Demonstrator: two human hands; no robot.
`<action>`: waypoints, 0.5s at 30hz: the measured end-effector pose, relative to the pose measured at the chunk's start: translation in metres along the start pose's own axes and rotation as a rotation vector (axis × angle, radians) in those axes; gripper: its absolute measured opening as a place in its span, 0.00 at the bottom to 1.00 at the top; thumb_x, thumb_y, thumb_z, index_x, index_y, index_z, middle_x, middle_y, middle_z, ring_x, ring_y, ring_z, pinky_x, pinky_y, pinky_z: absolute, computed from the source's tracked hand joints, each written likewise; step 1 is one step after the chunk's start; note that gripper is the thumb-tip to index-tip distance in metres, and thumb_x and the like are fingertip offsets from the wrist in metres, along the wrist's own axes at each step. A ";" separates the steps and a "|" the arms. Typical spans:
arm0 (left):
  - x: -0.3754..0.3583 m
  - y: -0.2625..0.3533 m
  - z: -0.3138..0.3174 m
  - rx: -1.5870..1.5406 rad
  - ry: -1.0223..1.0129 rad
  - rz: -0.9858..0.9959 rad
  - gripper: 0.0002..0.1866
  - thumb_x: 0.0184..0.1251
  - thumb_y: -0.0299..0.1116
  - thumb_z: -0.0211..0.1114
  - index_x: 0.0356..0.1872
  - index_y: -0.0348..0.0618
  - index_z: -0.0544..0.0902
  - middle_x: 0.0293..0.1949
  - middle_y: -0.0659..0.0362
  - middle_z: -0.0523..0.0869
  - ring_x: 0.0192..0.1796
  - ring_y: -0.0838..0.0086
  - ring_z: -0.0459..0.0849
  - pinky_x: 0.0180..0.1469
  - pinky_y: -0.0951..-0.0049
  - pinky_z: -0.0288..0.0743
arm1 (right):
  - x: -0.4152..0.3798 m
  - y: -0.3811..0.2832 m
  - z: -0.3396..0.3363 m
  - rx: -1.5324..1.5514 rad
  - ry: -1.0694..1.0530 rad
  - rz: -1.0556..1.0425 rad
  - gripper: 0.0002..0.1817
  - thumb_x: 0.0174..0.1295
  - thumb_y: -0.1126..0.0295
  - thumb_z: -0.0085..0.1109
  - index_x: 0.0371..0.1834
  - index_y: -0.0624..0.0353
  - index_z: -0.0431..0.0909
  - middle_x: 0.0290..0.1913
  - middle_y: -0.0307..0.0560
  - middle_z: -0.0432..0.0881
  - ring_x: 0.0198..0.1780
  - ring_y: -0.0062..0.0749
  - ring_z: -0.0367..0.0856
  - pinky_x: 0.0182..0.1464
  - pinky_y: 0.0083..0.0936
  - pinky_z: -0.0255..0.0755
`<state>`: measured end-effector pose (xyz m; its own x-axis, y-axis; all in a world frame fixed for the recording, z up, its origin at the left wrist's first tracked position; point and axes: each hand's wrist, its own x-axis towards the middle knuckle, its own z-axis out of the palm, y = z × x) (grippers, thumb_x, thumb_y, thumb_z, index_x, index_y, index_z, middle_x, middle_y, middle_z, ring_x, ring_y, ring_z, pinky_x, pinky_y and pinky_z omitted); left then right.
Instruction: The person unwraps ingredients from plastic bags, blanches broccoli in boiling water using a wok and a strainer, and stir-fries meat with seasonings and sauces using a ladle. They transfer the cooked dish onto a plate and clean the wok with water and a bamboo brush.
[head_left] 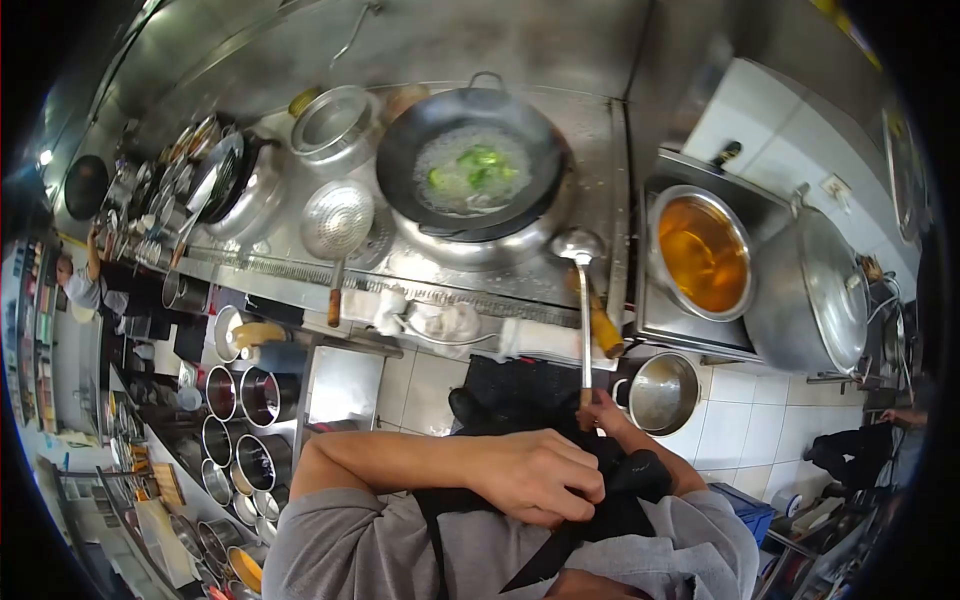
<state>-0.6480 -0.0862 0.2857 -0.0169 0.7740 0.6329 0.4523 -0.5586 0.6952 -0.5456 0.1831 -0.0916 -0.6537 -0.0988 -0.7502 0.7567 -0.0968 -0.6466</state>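
My right hand (607,414) is closed around the wooden end of a ladle (585,310). The ladle's round bowl points away from me, at the stove's front right of the wok. In front of my chest, my left hand (545,475) is bent across the black apron with its fingers curled; what lies inside them, if anything, is hidden. A dark wok (400,160) sits on the burner. Green vegetables (485,167) lie in bubbling, cloudy liquid inside it. Left of the wok rests a perforated skimmer (338,220), its wooden handle over the stove edge.
A metal bowl of amber liquid (700,255) stands right of the stove, beside a large lidded pot (810,290). White cloths (445,320) lie along the front edge. A pot (664,394) stands lower right. Several dark pots (262,460) are at left; people stand far left and right.
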 end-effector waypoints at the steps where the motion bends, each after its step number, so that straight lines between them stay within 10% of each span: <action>1: -0.018 0.013 -0.020 0.025 0.050 0.024 0.06 0.61 0.26 0.63 0.37 0.35 0.82 0.39 0.53 0.80 0.33 0.64 0.80 0.30 0.66 0.74 | 0.005 0.000 0.016 -0.021 0.089 -0.033 0.31 0.63 0.65 0.66 0.65 0.53 0.60 0.40 0.48 0.80 0.35 0.34 0.82 0.33 0.34 0.79; 7: -0.109 0.133 -0.144 -0.097 0.082 0.159 0.12 0.68 0.27 0.59 0.30 0.26 0.82 0.36 0.42 0.82 0.24 0.63 0.80 0.22 0.70 0.74 | -0.060 -0.077 0.092 -0.453 0.631 -0.282 0.12 0.57 0.76 0.59 0.42 0.55 0.69 0.20 0.40 0.70 0.13 0.25 0.68 0.12 0.27 0.60; 12: -0.151 0.196 -0.193 -0.298 -0.212 0.140 0.10 0.70 0.20 0.55 0.36 0.25 0.84 0.38 0.40 0.84 0.32 0.67 0.87 0.28 0.77 0.80 | -0.138 -0.090 0.120 -0.175 0.617 -0.184 0.13 0.56 0.78 0.53 0.46 0.58 0.72 0.21 0.41 0.71 0.15 0.27 0.70 0.17 0.28 0.65; 15: -0.206 0.183 -0.202 -0.174 -0.062 0.030 0.17 0.68 0.41 0.67 0.42 0.34 0.84 0.42 0.49 0.84 0.35 0.65 0.86 0.32 0.74 0.81 | -0.167 -0.114 0.107 -0.643 0.742 -0.360 0.26 0.54 0.80 0.54 0.61 0.60 0.71 0.32 0.48 0.77 0.29 0.34 0.78 0.33 0.29 0.74</action>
<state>-0.7419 -0.4081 0.3509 0.0516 0.7701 0.6358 0.2905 -0.6207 0.7282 -0.5236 0.1050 0.1223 -0.8366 0.4851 -0.2544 0.5224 0.5670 -0.6369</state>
